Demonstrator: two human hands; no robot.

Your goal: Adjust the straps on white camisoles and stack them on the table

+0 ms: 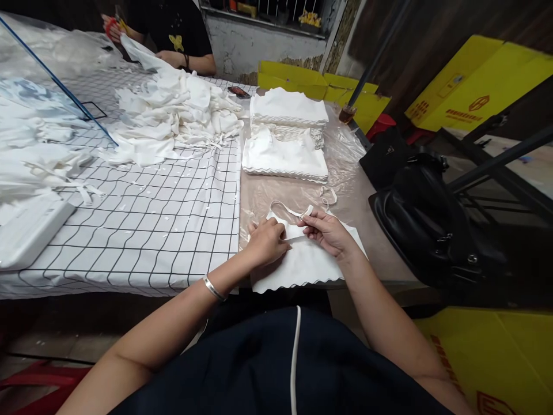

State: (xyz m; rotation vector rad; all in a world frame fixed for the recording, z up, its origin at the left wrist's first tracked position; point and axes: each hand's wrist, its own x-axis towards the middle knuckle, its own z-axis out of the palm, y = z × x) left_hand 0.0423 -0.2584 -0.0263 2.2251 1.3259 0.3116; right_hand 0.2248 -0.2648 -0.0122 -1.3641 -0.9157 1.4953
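A white strappy top [309, 262] with a wavy hem lies flat at the table edge in front of me. My left hand [268, 242] rests on its upper left part, fingers curled closed on the fabric near the base of a strap. Between the thumb and fingers of my right hand [326, 230] is a thin white strap [283, 206], which loops up from the left side of the top. Another strap [330, 196] curls loosely on the plastic sheet beyond my right hand. Part of the top is hidden under both hands.
Stacked white tops [285, 155] stand beyond my hands. A heap of white garments [181, 109] lies on the checked cloth [173, 213]. Across the table a person [177, 34] holds scissors [114, 29]. A black bag [423, 219] is on the right, near yellow boxes [479, 86].
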